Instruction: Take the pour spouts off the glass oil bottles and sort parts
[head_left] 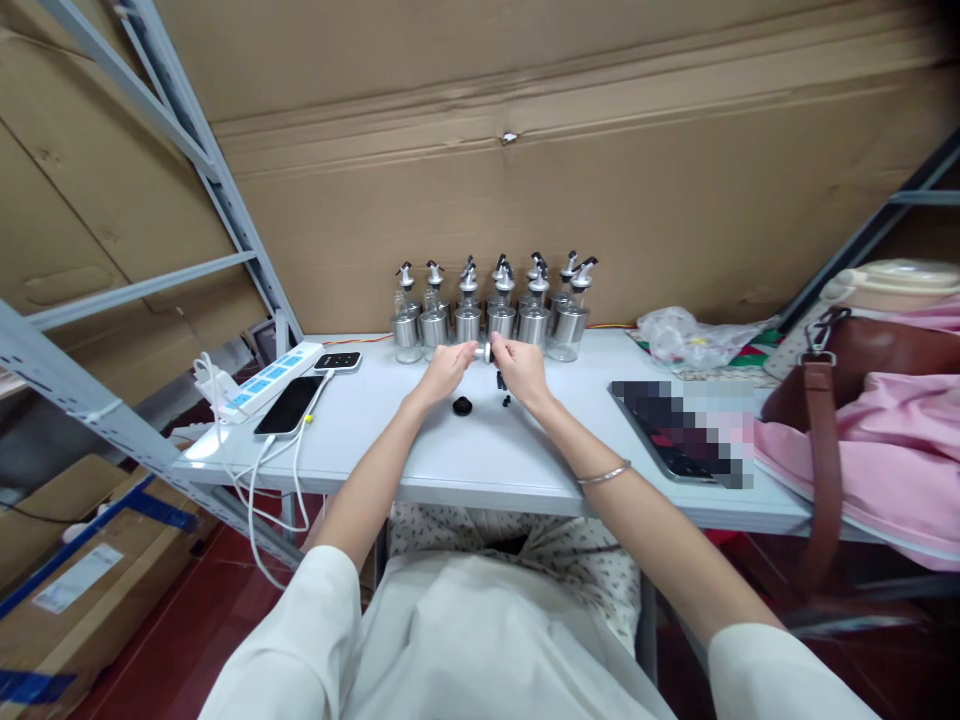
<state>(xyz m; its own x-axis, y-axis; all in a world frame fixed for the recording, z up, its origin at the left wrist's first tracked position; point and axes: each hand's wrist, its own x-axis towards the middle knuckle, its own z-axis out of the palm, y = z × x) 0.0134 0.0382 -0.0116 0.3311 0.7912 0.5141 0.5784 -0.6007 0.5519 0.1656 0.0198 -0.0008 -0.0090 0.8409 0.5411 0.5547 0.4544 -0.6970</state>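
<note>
My left hand (445, 371) and my right hand (521, 368) meet above the white table (480, 455), fingers closed on a small silver cap-like part (485, 352) held between them. Just below the hands, a round black piece (462, 406) and two small black bits (502, 384) lie on the table. Behind the hands stands a row of several glass dispenser bottles (491, 315) with steel bands and pour spouts, against the cardboard wall.
A white power strip (264, 378), a black phone (289, 405) on a charging cable and a small black device (337, 361) lie at the left. A dark tablet (675, 430), a crumpled plastic bag (679, 338), a brown bag (862, 370) and pink cloth (885, 450) fill the right. Cardboard boxes (82, 570) sit on the floor at left.
</note>
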